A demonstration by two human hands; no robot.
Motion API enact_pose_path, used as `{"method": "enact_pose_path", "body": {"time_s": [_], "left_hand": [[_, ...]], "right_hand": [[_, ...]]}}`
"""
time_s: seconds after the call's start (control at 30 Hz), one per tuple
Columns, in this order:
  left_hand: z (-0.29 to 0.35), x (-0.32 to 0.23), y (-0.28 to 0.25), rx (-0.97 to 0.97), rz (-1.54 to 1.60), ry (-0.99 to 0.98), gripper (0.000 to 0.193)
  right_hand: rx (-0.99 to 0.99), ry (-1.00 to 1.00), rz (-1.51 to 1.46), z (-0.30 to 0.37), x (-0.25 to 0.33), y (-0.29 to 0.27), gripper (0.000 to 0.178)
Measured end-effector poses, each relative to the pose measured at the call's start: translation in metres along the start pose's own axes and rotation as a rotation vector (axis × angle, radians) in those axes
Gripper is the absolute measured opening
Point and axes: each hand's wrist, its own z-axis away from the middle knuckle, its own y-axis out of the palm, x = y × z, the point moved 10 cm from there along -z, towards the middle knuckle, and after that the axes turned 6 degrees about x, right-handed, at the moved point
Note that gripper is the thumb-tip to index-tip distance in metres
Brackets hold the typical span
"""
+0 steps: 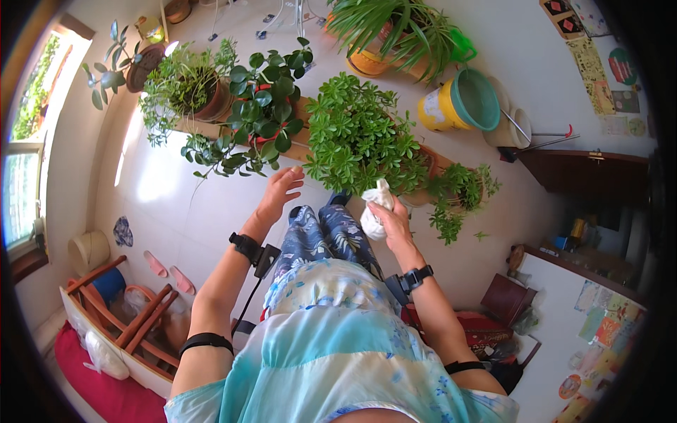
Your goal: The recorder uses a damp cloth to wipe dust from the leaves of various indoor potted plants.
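My right hand (396, 220) grips a crumpled white cloth (375, 211) at the near edge of a bushy, bright green potted plant (360, 130). To the left of that plant my left hand (283, 189) reaches forward, empty, with its fingers apart. Just beyond the left hand grows a plant with dark, round, glossy leaves (264, 106) in a red pot. Foliage hides most of the bushy plant's pot. A smaller trailing plant (462, 194) stands right of the cloth.
A fine-leaved potted plant (190, 84) stands farther left. Behind the row are a spiky long-leaved plant (395, 28) and a teal bucket (476, 99) beside a yellow one (437, 109). Pink slippers (169, 271) and an upturned wooden stool (134, 317) lie at left.
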Motion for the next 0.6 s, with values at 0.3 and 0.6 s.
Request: {"method": "enact_pose_path", "body": {"time_s": [0.3, 0.6], "left_hand": [[-0.050, 0.104, -0.021, -0.125, 0.477, -0.196, 0.085], [-0.099, 0.098, 0.039, 0.002, 0.938, -0.079, 0.094]], "right_hand": [[-0.071, -0.091, 0.500, 0.009, 0.030, 0.033, 0.057], [-0.044, -0.617, 0.921, -0.044, 0.049, 0.112, 0.045]]}}
